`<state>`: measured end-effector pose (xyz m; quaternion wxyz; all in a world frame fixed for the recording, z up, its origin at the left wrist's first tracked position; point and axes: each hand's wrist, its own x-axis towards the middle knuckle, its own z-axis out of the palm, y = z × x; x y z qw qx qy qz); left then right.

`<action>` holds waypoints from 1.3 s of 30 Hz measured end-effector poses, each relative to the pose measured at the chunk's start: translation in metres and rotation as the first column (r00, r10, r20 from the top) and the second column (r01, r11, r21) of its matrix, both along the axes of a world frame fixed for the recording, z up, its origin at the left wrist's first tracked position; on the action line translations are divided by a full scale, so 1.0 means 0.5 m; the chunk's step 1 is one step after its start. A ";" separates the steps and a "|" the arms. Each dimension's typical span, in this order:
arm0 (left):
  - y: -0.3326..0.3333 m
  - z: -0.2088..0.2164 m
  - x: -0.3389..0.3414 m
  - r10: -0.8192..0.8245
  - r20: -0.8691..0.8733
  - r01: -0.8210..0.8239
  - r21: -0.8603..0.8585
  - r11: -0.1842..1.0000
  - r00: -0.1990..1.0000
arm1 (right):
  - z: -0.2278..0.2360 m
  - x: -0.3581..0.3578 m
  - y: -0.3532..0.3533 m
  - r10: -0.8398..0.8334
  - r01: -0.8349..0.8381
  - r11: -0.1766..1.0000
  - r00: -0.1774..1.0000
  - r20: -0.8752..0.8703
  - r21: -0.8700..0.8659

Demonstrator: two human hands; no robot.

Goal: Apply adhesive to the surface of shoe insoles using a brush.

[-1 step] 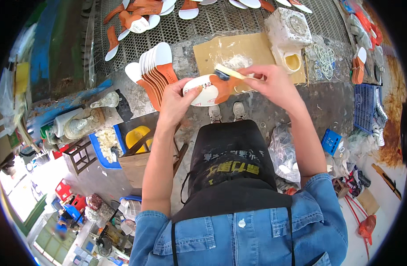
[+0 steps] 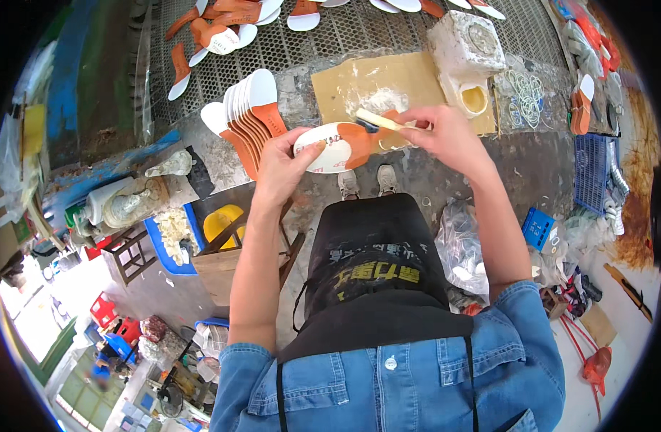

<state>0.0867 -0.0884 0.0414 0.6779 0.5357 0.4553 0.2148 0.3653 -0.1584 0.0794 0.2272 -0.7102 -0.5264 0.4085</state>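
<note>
My left hand [image 2: 283, 162] grips the white end of an insole [image 2: 329, 156], thumb on top. The insole is white at one end and orange-brown at the other, with handwritten marks on the white. In my right hand [image 2: 438, 137] is a brush [image 2: 379, 119] with a pale handle and dark bristles. Its head rests against the orange-brown part, with the bristles partly hidden under the handle. Left of the insole, a row of similar insoles [image 2: 262, 108] leans together on the bench.
A brown cardboard sheet [image 2: 334, 90] with whitish residue lies beyond my hands. Beside it stands a crusted white container [image 2: 465, 47] with a yellowish opening. More insoles [image 2: 219, 36] lie on a metal mesh [image 2: 345, 32]. Tangled string [image 2: 528, 101] and a blue crate [image 2: 589, 173] are at right.
The brush has shifted slightly right and toward me along the orange-brown part, and its handle has turned a little. My left hand still holds the insole in nearly the same place.
</note>
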 end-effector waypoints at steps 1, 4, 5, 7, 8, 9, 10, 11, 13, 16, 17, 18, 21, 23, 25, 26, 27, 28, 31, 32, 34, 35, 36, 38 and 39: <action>0.002 0.003 0.001 -0.020 0.001 0.020 0.008 1.000 1.000 | -0.028 0.020 -0.006 0.010 -0.005 0.999 0.990 0.140 -0.032; 0.011 -0.001 -0.004 -0.039 -0.012 0.039 0.008 0.999 0.999 | -0.068 0.038 -0.014 0.006 0.009 0.999 0.898 0.439 -0.031; 0.010 -0.006 -0.008 -0.023 -0.053 0.023 0.004 1.000 0.998 | -0.062 0.030 -0.019 -0.056 0.040 0.998 0.925 0.375 0.051; 0.011 -0.011 -0.010 -0.019 -0.055 0.019 0.000 1.000 0.998 | -0.046 0.011 -0.024 -0.114 0.078 0.989 0.946 0.303 0.128; 0.011 -0.013 -0.012 -0.018 -0.055 0.017 -0.004 1.000 0.998 | -0.035 -0.001 -0.025 -0.058 0.051 0.997 0.992 0.115 0.062; 0.009 -0.015 -0.016 -0.017 -0.057 0.017 -0.005 1.000 0.998 | -0.031 -0.008 -0.026 -0.012 0.012 1.000 0.997 -0.080 0.003; 0.010 -0.013 -0.015 -0.028 -0.046 0.027 -0.020 0.999 0.999 | -0.062 0.007 -0.032 -0.019 0.019 1.000 0.997 -0.075 0.004; 0.012 -0.010 -0.007 -0.048 -0.032 0.047 -0.035 0.998 0.998 | -0.120 0.036 -0.042 -0.078 0.054 0.991 0.977 0.197 0.124; 0.003 -0.027 -0.015 0.015 0.028 -0.011 -0.127 0.992 1.000 | -0.148 0.058 -0.054 -0.144 0.036 0.969 0.888 0.436 0.246; -0.035 -0.046 -0.022 0.279 0.158 -0.191 -0.420 0.887 0.947 | -0.126 0.039 -0.103 -0.295 0.212 0.946 0.876 0.383 0.244; -0.054 -0.046 -0.017 0.469 0.196 -0.271 -0.603 0.750 0.861 | -0.116 0.023 -0.129 -0.341 0.301 0.926 0.926 0.160 0.228; -0.074 -0.048 -0.011 0.478 0.189 -0.282 -0.603 0.746 0.858 | -0.106 0.005 -0.155 -0.377 0.383 0.905 0.924 -0.069 0.187; -0.127 -0.052 0.014 0.635 0.225 -0.330 -0.701 0.632 0.739 | -0.060 -0.065 -0.214 -0.203 0.216 0.939 0.976 -0.075 0.266; -0.144 -0.054 0.021 0.637 0.219 -0.333 -0.703 0.628 0.739 | -0.053 -0.101 -0.223 -0.158 0.177 0.930 0.984 -0.085 0.322; -0.153 -0.049 0.018 0.619 0.218 -0.323 -0.698 0.639 0.755 | -0.064 -0.098 -0.223 -0.194 0.193 0.939 0.981 -0.027 0.285; -0.156 -0.049 0.016 0.617 0.216 -0.322 -0.698 0.640 0.757 | -0.082 -0.083 -0.213 -0.245 0.234 0.931 0.969 0.005 0.279; -0.159 -0.051 0.014 0.610 0.179 -0.336 -0.700 0.630 0.772 | -0.109 -0.070 -0.209 -0.329 0.316 0.904 0.944 -0.002 0.287; -0.162 -0.056 0.014 0.602 0.142 -0.347 -0.704 0.620 0.786 | -0.118 -0.059 -0.203 -0.381 0.368 0.881 0.925 -0.018 0.298; -0.170 -0.064 0.000 0.636 0.130 -0.368 -0.722 0.586 0.760 | -0.104 -0.073 -0.213 -0.309 0.319 0.892 0.947 -0.083 0.319; -0.172 -0.067 -0.004 0.634 0.133 -0.363 -0.723 0.588 0.761 | -0.092 -0.082 -0.217 -0.221 0.245 0.919 0.969 -0.112 0.307; -0.173 -0.071 -0.010 0.662 0.107 -0.387 -0.737 0.554 0.742 | -0.121 -0.076 -0.215 -0.195 0.224 0.944 0.971 -0.137 0.242; -0.171 -0.075 -0.015 0.658 0.111 -0.383 -0.737 0.557 0.745 | -0.167 -0.055 -0.207 -0.284 0.287 0.909 0.957 -0.056 0.303; -0.170 -0.084 -0.021 0.657 0.132 -0.354 -0.755 0.552 0.742 | -0.206 -0.033 -0.200 -0.373 0.340 0.865 0.928 0.019 0.368; -0.169 -0.089 -0.024 0.662 0.156 -0.329 -0.771 0.545 0.733 | -0.211 -0.019 -0.184 -0.477 0.472 0.848 0.878 -0.040 0.241; -0.171 -0.089 -0.023 0.680 0.128 -0.352 -0.778 0.520 0.722 | -0.207 -0.019 -0.190 -0.454 0.433 0.860 0.891 0.016 0.270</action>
